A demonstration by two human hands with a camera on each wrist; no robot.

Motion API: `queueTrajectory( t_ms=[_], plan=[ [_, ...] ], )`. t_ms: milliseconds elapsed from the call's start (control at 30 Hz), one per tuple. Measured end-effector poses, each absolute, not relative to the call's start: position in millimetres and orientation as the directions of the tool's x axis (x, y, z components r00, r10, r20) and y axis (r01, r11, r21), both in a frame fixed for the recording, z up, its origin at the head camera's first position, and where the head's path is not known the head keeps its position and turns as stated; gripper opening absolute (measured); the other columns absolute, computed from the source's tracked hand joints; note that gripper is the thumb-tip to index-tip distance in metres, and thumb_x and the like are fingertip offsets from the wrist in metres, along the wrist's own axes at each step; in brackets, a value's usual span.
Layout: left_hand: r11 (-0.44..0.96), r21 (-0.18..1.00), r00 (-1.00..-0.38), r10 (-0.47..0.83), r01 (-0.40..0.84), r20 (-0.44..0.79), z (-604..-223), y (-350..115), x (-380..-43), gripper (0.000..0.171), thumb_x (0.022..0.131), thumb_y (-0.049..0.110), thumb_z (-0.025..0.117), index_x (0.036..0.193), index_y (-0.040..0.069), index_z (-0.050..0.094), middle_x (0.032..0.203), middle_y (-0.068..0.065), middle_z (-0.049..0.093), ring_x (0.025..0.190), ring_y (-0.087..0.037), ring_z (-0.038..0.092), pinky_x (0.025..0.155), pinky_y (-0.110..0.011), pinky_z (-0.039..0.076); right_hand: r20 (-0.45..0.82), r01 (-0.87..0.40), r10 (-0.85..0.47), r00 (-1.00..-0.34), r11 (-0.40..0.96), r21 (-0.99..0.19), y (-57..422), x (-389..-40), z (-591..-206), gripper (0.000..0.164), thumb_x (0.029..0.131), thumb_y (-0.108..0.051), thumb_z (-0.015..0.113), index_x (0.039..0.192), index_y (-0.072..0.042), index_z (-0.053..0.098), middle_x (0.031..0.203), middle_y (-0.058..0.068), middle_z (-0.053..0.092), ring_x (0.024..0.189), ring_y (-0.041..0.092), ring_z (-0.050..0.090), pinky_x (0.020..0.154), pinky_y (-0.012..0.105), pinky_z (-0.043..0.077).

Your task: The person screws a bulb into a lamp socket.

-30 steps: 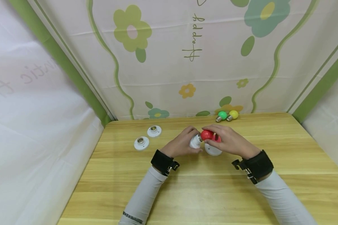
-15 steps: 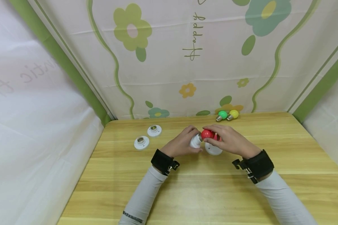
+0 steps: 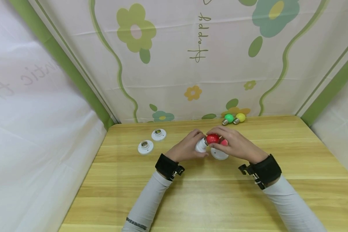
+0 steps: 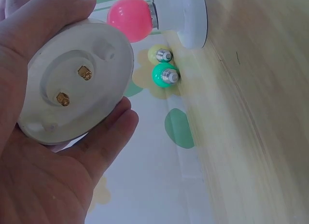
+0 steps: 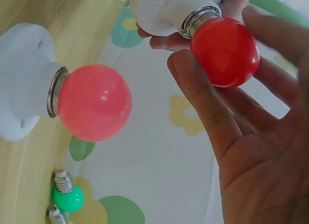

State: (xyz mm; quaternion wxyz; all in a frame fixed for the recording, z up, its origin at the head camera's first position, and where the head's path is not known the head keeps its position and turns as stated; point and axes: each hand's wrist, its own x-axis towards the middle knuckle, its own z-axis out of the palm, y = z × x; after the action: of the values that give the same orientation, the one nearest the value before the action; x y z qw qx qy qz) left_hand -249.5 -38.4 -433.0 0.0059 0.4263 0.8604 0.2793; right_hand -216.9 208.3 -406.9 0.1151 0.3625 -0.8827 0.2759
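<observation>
My left hand [image 3: 189, 147] grips a white lamp holder [image 4: 104, 50] by its round base, raised off the table and tilted to the right. Two brass screws show on its underside in the left wrist view. A red bulb [image 5: 226, 52] sits in the holder's mouth, with part of its metal thread still visible. Around the bulb's glass curl the thumb and fingers of my right hand [image 3: 235, 145]. Just beneath that hand, a pink bulb [image 5: 95, 102] stands in another white lamp holder [image 5: 24, 84] on the table; the hand partly hides it in the head view.
Two bare lamp holders, a nearer one [image 3: 145, 147] and a farther one [image 3: 159, 134], lie to the left on the wooden table [image 3: 191, 199]. A green bulb [image 3: 228, 118] and a yellow bulb [image 3: 240, 118] lie at the back edge, against a patterned curtain [image 3: 168, 74].
My right fingers shift slightly around the red bulb, covering and then uncovering the pink one. The left hand and its lamp holder stay in place.
</observation>
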Motion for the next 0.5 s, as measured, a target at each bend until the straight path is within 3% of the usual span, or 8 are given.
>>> queueTrajectory(
  t_ms=[267,500],
  plan=[
    [0.484,0.47,-0.632,0.739,0.738,0.232,-432.8,-38.1,-249.1,0.055,0.089,0.029,0.089,0.131,0.004,0.063,0.126,-0.007,0.057,0.109,-0.015,0.056,0.092,-0.022,0.054,0.402,-0.71,-0.586,-0.704,0.578,-0.402,208.3,-216.2,-405.6,0.05,0.088,-0.009,0.087,0.133,-0.007,0.067,0.132,0.009,0.069,0.115,0.025,0.071,0.093,0.044,0.063],
    [0.49,0.474,-0.638,0.737,0.731,0.222,-432.4,-37.6,-249.0,0.055,0.089,0.03,0.088,0.132,0.005,0.063,0.127,-0.006,0.056,0.11,-0.016,0.055,0.091,-0.02,0.054,0.41,-0.713,-0.583,-0.701,0.578,-0.397,209.0,-215.7,-406.0,0.05,0.088,-0.012,0.088,0.133,-0.006,0.067,0.131,0.01,0.071,0.112,0.024,0.071,0.088,0.041,0.064]
  ],
)
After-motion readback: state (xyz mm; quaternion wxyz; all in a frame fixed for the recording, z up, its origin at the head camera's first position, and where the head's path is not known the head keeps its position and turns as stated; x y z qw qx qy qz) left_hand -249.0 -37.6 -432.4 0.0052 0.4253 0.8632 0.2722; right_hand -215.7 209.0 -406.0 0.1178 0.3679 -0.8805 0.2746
